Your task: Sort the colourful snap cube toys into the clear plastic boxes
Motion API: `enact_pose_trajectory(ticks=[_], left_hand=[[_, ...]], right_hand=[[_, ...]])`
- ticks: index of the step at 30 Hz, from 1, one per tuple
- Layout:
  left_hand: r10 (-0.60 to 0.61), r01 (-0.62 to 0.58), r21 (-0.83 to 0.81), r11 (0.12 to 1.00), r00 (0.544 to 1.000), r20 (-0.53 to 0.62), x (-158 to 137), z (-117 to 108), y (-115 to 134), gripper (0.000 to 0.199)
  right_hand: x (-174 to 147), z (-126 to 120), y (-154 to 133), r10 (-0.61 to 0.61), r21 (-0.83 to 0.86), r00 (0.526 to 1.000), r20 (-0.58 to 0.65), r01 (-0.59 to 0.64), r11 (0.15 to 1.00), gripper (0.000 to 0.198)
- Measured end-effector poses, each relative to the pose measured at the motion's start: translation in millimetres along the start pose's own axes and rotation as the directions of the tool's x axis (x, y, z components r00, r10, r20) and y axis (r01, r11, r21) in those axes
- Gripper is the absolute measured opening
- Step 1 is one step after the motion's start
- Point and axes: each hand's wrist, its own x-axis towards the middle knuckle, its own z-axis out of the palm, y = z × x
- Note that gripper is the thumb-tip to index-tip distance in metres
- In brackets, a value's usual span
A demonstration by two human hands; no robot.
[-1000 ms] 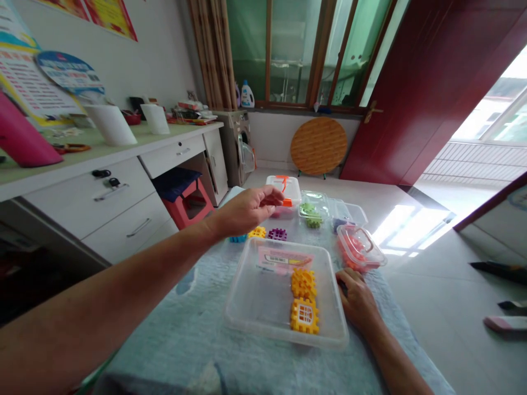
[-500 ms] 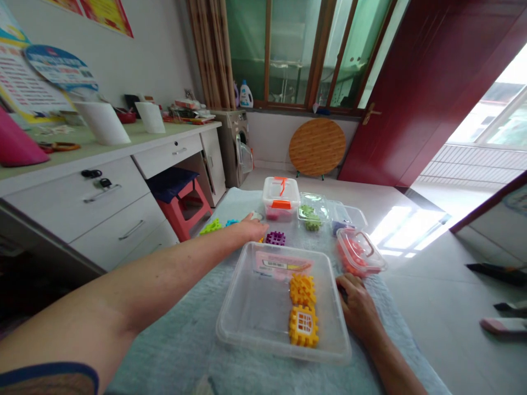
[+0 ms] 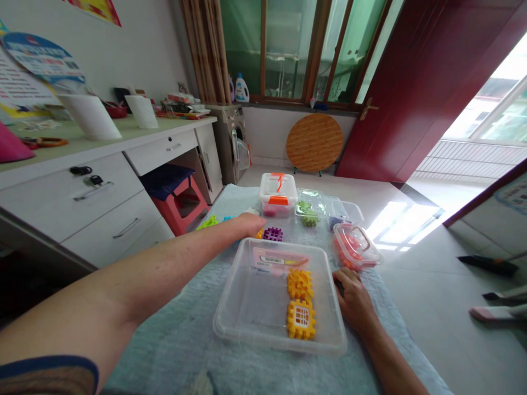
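A clear plastic tub (image 3: 247,307) holds yellow interlocking blocks (image 3: 301,319), one with a white window piece. My left hand (image 3: 252,223) reaches past its far left corner, close to a purple lattice block (image 3: 273,234) and a small orange-yellow piece (image 3: 259,233); its fingers are mostly hidden behind the hand. My right hand (image 3: 351,289) rests on the cloth beside the tub's right wall, fingers curled in. Something dark shows under those fingers, but I cannot make out what it is. Bright green blocks (image 3: 208,221) lie left of my left hand.
Behind stands a lidded box with orange clips (image 3: 278,189). A clear container of green blocks (image 3: 309,206), another with dark purple pieces (image 3: 346,211) and a lidded box of red-orange pieces (image 3: 357,247) line the right. A red stool (image 3: 177,200) stands left of the cloth-covered surface (image 3: 185,323).
The whole view has shifted slightly. My left hand stays around the same spot by the purple block, its fingers now less visible. My right hand keeps its place beside the tub.
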Motion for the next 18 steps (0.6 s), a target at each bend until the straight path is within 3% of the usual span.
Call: enact_pose_trajectory(ticks=[3,6,11,13,16,18], left_hand=[[0.011,-0.012,0.187,0.982,1.000,0.008,-3.2,-12.9,4.6,0.054],[0.025,-0.016,0.226,0.974,0.999,-0.036,-10.1,-37.5,10.7,0.067],[-0.021,0.062,0.289,0.955,0.990,-0.143,-36.2,-94.1,24.4,0.063],[0.036,0.028,0.306,0.952,0.979,-0.200,-54.9,-112.2,36.1,0.061],[0.114,-0.054,0.279,0.959,0.972,-0.206,-87.4,-120.8,61.9,0.057],[0.199,-0.161,0.239,0.957,0.970,-0.141,-105.9,-111.5,80.5,0.052]], right_hand=[[-0.1,0.5,0.6,-0.006,-0.003,1.000,-0.006,0.006,1.000,0.013],[0.0,0.9,1.4,-0.008,-0.006,1.000,-0.010,0.008,1.000,0.012],[0.3,1.5,3.7,-0.020,-0.011,1.000,-0.004,0.020,1.000,0.011],[0.3,2.1,5.1,-0.022,-0.015,1.000,0.004,0.022,1.000,0.011],[0.4,2.9,6.6,-0.028,-0.018,1.000,0.008,0.028,0.999,0.010],[0.4,2.9,6.6,-0.030,-0.018,1.000,0.000,0.030,0.999,0.010]])
